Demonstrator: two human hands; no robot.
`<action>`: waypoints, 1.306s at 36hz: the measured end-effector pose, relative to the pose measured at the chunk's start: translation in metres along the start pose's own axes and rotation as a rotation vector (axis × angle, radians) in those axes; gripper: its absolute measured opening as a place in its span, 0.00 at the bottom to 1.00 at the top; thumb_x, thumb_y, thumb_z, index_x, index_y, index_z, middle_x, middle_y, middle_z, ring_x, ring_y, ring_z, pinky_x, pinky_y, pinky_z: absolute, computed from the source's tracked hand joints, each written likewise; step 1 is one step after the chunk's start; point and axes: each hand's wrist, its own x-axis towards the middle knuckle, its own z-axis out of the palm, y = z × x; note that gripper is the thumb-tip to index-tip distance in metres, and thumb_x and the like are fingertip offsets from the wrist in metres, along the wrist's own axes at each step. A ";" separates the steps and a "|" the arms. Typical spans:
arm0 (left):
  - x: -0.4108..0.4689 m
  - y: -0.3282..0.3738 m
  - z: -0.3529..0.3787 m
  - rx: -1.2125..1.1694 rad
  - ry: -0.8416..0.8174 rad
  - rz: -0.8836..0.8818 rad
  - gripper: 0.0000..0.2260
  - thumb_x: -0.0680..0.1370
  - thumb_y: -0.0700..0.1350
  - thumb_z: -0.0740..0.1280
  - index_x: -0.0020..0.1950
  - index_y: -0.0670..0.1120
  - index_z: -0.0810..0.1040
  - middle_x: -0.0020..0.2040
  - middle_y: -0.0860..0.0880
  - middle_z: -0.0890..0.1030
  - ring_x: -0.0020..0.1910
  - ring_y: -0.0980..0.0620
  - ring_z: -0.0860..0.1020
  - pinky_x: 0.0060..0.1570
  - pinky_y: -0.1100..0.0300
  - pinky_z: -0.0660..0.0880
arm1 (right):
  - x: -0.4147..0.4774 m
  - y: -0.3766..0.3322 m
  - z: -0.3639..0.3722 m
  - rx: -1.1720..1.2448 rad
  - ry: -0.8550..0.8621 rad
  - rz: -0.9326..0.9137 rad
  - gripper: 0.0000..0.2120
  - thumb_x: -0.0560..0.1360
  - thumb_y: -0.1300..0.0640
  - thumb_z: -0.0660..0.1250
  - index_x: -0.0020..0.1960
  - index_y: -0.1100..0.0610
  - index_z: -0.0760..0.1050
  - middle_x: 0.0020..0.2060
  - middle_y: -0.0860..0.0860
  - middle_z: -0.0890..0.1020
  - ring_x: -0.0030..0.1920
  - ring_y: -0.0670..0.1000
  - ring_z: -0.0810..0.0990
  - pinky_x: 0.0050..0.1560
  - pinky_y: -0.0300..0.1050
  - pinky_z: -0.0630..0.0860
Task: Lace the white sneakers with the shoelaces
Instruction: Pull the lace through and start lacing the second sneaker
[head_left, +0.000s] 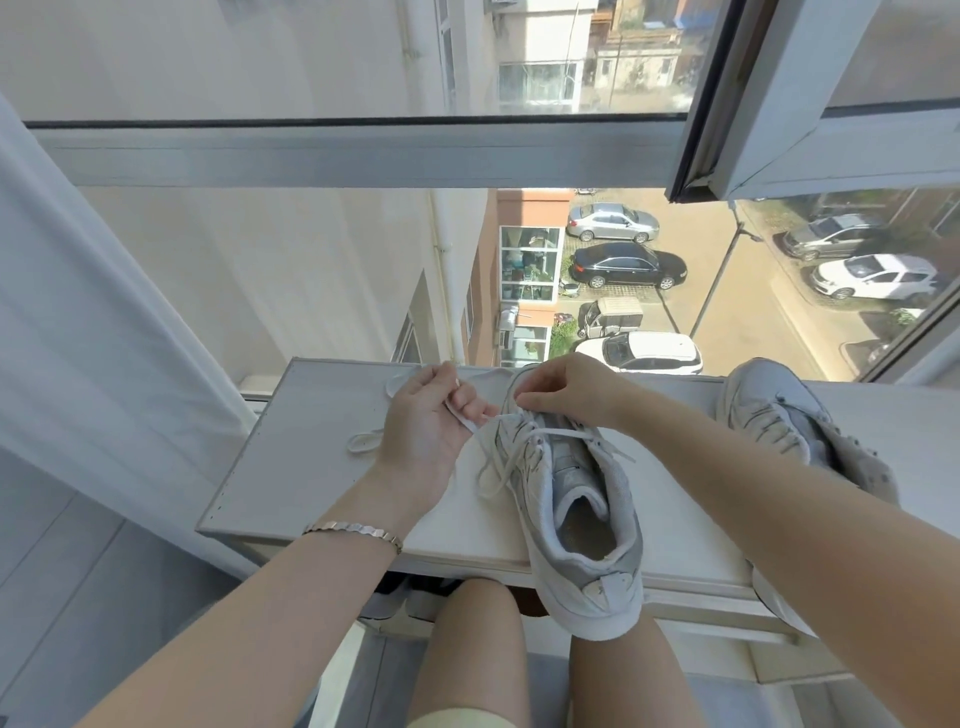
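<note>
1. The sneaker (571, 499) lies on the white shelf (311, 405). Its long axis runs near to far: the heel overhangs the near edge and the toe points far, toward the window.
2. The right hand (569, 392) is over the toe end, with fingertips (522, 400) pinched together at the farthest eyelets. What sits between them is too small to tell; likely the lace or an eyelet edge.
3. The left hand (431, 415) is just left of the toe. Its fingers are curled round a flat stretch of shoelace (465, 418), gripping it.
4. Key relation: the held lace lies left of the eyelet row and runs right into it, across the shoe's axis. Both hands are close to the toe, but only the left clearly holds free lace.
5. A few loose strands cross the tongue, and a slack loop (491, 478) hangs off the shoe's left side. The eyelets nearer the heel look empty, so my judgement is that the lacing is at an early stage.
6. Likely next: pull the lace sideways to the left to take up slack while the right hand steadies the eyelets, then work toward the near end.
7. A 2nd sneaker (763, 395) sits at the right, partly behind the right forearm, and lace crossings show on it.
8. A loose lace end (363, 441) lies on the shelf left of the left hand. I cannot tell whether it is the same lace.
</note>
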 end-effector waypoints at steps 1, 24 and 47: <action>0.001 0.000 0.000 0.003 0.045 0.016 0.14 0.82 0.38 0.56 0.35 0.45 0.64 0.26 0.50 0.64 0.24 0.54 0.63 0.33 0.60 0.72 | -0.001 0.000 0.001 -0.015 0.002 0.004 0.04 0.75 0.57 0.67 0.45 0.53 0.80 0.44 0.56 0.83 0.39 0.48 0.76 0.43 0.35 0.73; 0.004 -0.010 0.005 1.477 -0.259 0.201 0.07 0.79 0.41 0.62 0.41 0.46 0.74 0.37 0.55 0.72 0.36 0.58 0.69 0.35 0.73 0.64 | -0.012 0.020 0.009 0.062 0.159 -0.081 0.09 0.74 0.69 0.64 0.50 0.62 0.79 0.39 0.47 0.78 0.37 0.38 0.75 0.41 0.23 0.70; -0.020 0.023 0.029 0.722 -0.208 -0.009 0.12 0.77 0.44 0.66 0.35 0.42 0.80 0.31 0.50 0.79 0.33 0.54 0.78 0.45 0.59 0.80 | -0.085 -0.014 -0.018 -0.226 0.054 -0.229 0.14 0.78 0.48 0.59 0.37 0.52 0.74 0.39 0.46 0.75 0.42 0.40 0.71 0.48 0.32 0.65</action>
